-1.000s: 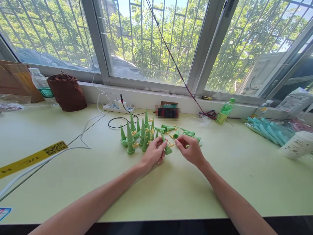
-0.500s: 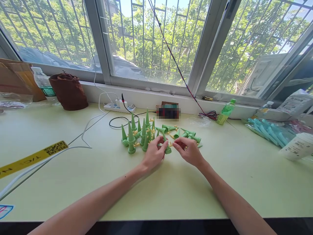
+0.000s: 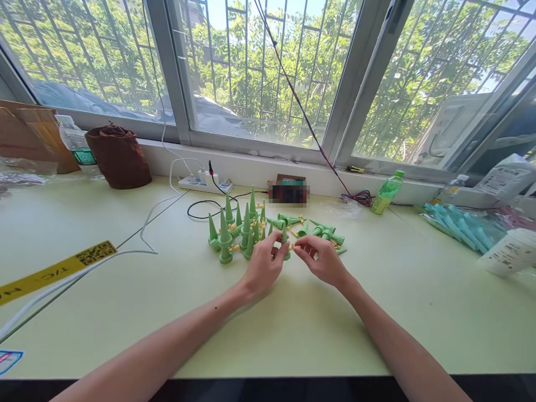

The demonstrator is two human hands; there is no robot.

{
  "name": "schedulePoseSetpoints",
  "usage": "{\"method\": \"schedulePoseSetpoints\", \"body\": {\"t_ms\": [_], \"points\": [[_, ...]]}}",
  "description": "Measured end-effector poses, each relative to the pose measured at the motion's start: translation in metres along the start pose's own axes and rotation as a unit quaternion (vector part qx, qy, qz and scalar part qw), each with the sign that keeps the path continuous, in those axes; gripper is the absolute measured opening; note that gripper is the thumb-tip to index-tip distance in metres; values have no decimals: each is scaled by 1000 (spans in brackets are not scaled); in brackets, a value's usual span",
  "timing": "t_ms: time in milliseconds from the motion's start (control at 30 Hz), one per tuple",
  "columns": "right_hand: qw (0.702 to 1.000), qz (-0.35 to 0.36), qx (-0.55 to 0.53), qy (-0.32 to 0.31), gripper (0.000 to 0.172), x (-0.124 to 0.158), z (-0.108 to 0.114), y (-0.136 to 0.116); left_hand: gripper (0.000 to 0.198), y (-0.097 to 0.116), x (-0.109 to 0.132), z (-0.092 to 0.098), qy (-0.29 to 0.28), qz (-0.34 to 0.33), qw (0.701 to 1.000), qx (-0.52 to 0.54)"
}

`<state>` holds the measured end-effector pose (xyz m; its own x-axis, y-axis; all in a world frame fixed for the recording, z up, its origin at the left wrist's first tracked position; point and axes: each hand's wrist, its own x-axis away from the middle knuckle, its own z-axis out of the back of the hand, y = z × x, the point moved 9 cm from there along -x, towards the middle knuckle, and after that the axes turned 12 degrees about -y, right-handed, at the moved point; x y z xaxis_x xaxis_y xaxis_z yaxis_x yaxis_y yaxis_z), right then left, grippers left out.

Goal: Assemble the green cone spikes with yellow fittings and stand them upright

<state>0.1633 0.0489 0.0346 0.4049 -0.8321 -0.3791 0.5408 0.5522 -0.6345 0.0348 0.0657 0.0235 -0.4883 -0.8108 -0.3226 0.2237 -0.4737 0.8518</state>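
My left hand [image 3: 266, 259] is closed around a green watering spike [image 3: 285, 233], which stands point up on the table. My fingers cover much of its body. At the spike's right side, my right hand [image 3: 324, 259] pinches a small yellow valve [image 3: 297, 247] between thumb and fingertips. Whether the valve sits fully in the spike I cannot tell. Just left of my left hand, several green spikes [image 3: 225, 241] stand upright in a cluster, some with yellow valves. Behind my right hand lie more green spikes [image 3: 322, 229] on their sides, with yellow valves among them.
A power strip [image 3: 228, 184] with white and black cables lies at the back of the table [image 3: 234, 335]. Brown drawstring bag [image 3: 117, 156] and bottle stand back left. On the right are a green bottle [image 3: 387, 192], teal packets [image 3: 454, 223] and a white cup [image 3: 508, 252].
The spike in my left hand has turned more upright, its base now more hidden by my fingers. My right hand has shifted slightly left, still pinching the yellow valve.
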Motion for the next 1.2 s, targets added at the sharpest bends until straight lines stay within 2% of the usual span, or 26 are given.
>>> {"method": "schedulePoseSetpoints", "body": {"t_ms": [500,800,1200], "points": [[1000,-9,18,-16,33,-2,-3,2,21,4,1,-1,-12,3,1000,10],[1000,-10,-8,-26,23,0,-6,3,21,4,1,1,1,1,1000,3],[999,-2,7,-42,29,-1,-9,4,18,2,1,-2,-15,-2,1000,5]]}}
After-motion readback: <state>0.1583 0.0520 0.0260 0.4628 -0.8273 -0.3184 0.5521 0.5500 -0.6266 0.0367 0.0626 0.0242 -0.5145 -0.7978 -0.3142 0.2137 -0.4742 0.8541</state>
